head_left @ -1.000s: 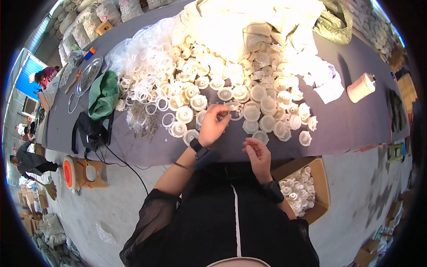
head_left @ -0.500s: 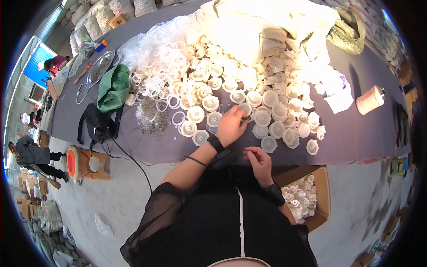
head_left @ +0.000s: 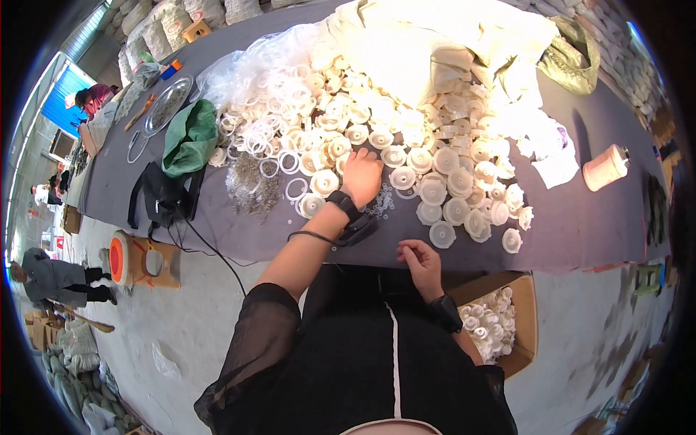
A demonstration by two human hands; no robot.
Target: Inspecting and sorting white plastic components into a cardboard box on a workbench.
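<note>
My left hand (head_left: 361,176) reaches out over the dark grey table (head_left: 580,232) and lies palm down among many white round plastic caps (head_left: 435,190), next to a patch of tiny clear rings (head_left: 382,203). What lies under its fingers is hidden. My right hand (head_left: 419,262) hovers at the table's near edge with the fingers curled and pinched together; whether it holds a small piece cannot be made out. Both wrists wear dark bands.
A heap of white rings (head_left: 264,134) and small metal parts (head_left: 251,190) lie left of the caps. A green bag (head_left: 190,136), a black pouch (head_left: 161,197), a pink thread spool (head_left: 605,167), a cardboard box of caps (head_left: 500,322) below the table. People stand at far left.
My left hand has moved out from the table's near edge to the caps farther back. My right hand stays near the table's edge.
</note>
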